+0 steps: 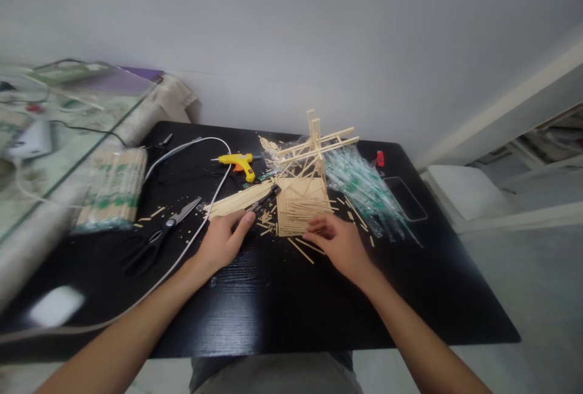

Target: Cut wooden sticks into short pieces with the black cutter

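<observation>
My left hand (226, 237) is closed around dark pliers (264, 200), whose head points up and right toward a stick model. The model has a flat base (294, 209) of closely laid wooden sticks and an upright frame (316, 148) with long crosspieces behind it. At the base's front right corner, my right hand (339, 242) has its fingers curled together; what they pinch is too small to make out. Loose sticks (301, 251) lie just below the base. A bundle of sticks (239, 198) rests beyond my left hand, and short offcuts (266, 221) are scattered between.
A yellow glue gun (239, 162) lies behind the sticks. Black-handled scissors (166, 230) and a white cable (195, 237) are at left, near a packed stick bundle (113, 187). Green-white plastic wrappers (364, 184) and a phone-like slab (405, 198) lie right.
</observation>
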